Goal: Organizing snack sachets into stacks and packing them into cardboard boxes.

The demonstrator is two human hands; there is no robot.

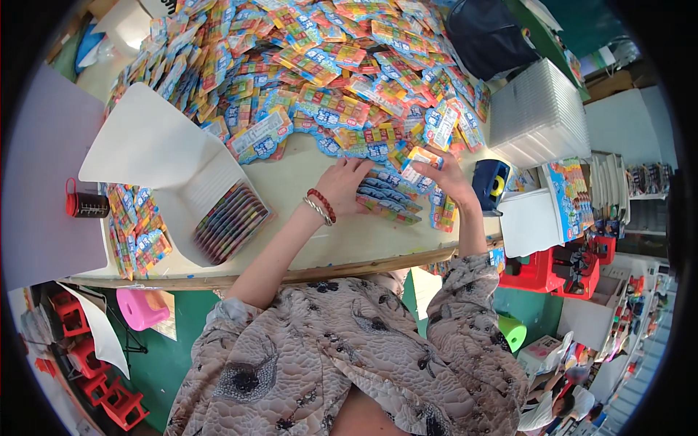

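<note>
My right hand [448, 177] grips a small flat packet [420, 161] between thumb and fingers, its pale printed side turned up. My left hand [345, 184], with a red beaded bracelet and a silver bangle on the wrist, is closed against the left end of a row of packets [389, 195]. These colourful packets have blue wavy edges and lean on one another near the table's front. Left of that hand, an open white box [174, 211] with its lid raised holds a neat row of packets [231, 222] on edge.
A large heap of loose packets [313, 73] covers the back of the table [291, 243]. At right are a blue tape dispenser [491, 186], stacked clear plastic trays [539, 109] and a black bag [491, 36]. A dark bottle with a red cap [87, 204] stands at far left, near more packets [138, 229].
</note>
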